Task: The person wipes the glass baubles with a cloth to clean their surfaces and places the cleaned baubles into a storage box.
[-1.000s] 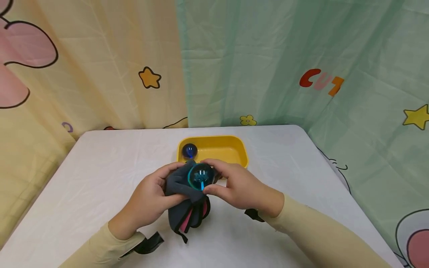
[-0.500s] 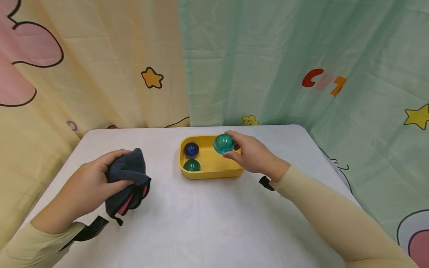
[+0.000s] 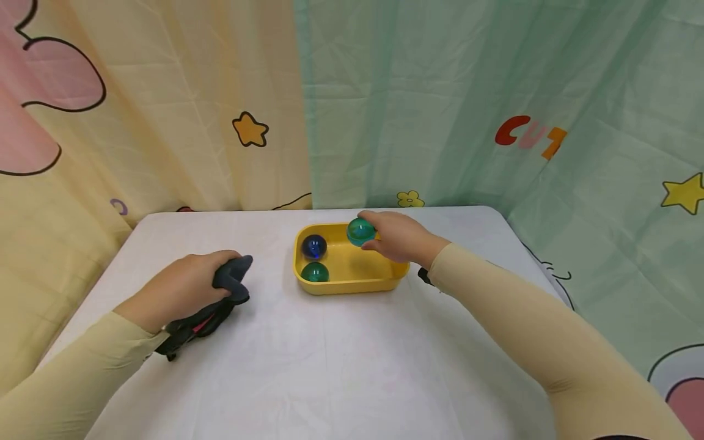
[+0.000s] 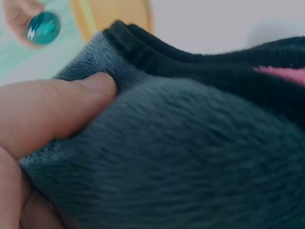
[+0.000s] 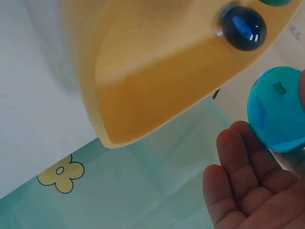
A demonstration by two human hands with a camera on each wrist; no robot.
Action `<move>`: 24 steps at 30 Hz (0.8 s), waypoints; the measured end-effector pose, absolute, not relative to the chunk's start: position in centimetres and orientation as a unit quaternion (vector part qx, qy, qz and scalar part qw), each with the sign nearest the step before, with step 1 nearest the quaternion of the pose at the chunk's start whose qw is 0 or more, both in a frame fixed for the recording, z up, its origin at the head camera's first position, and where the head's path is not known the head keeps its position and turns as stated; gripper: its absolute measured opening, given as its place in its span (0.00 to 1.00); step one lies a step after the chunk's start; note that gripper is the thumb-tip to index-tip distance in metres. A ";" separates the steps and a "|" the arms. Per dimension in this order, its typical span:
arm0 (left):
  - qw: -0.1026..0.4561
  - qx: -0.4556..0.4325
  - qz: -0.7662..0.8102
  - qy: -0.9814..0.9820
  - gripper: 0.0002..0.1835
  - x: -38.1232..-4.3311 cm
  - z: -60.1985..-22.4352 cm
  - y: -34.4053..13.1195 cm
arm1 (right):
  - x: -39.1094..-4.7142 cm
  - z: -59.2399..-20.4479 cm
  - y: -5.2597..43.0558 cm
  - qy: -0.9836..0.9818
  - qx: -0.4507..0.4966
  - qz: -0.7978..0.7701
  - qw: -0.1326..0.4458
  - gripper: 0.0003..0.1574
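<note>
In the head view my right hand (image 3: 401, 235) pinches a clear teal ball (image 3: 360, 232) between thumb and fingers, over the far right part of a yellow tray (image 3: 346, 287). The right wrist view shows the same teal ball (image 5: 279, 109), with several fingers (image 5: 233, 157) stretched out beside it. Inside the tray, at its left end, lie a dark blue ball (image 3: 314, 246) and a green ball (image 3: 315, 272). Off to the left, my left hand (image 3: 181, 287) grips a bunched dark grey cloth (image 3: 234, 278). Its fuzzy surface, black edging and some pink show in the left wrist view.
A white-covered table (image 3: 330, 354) carries the tray. Patterned curtains (image 3: 412, 104) hang behind and on both sides, right up to the table's far edge. Black straps (image 3: 424, 276) show at the wrists.
My hands were together, with the teal ball against the cloth. The right hand has carried the ball forward over the tray. The left has moved left with the cloth and turned palm down.
</note>
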State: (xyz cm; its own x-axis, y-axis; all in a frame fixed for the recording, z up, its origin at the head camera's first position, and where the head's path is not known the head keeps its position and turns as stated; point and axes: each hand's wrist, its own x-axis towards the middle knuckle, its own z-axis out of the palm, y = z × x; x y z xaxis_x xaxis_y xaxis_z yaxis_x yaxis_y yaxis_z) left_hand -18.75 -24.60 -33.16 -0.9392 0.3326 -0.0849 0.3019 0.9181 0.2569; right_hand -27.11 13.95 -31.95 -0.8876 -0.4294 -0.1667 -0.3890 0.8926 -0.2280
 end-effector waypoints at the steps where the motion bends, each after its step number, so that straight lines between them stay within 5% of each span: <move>1: 0.074 0.164 0.123 0.976 0.33 -19.0 -33.7 -24.0 | -27.4 -32.0 13.7 0.967 -0.211 -0.087 0.111 0.47; 10: 0.162 0.157 0.131 0.965 0.38 -19.9 -37.4 -20.9 | -28.8 -33.0 12.2 0.965 -0.215 -0.034 0.147 0.42; 24: 0.221 0.161 0.088 0.958 0.45 -20.1 -38.4 -22.3 | -30.0 -33.8 10.6 0.957 -0.220 -0.017 0.189 0.41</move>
